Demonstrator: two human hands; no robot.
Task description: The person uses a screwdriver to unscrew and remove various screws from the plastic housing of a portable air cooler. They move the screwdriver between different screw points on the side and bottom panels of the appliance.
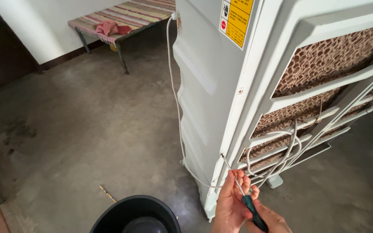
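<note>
Both hands clutch the screwdriver (247, 200); left hand (232, 203) pinches its shaft, right hand (273, 221) wraps the handle (tip at a screw low on the white cooler (208, 86)); black bucket (137, 213) nearby on the floor.

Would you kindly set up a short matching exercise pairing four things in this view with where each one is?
Things:
1. screwdriver
2. pink cloth
3. black bucket
4. white cable

Places:
A. on the striped cot in the far corner
B. at the bottom edge of the view, on the floor
C. hanging down the side of the white cooler
D. held in both hands, tip at a screw low on the cooler's corner

Pairs: 1-D, 2-A, 3-B, 4-C
</note>
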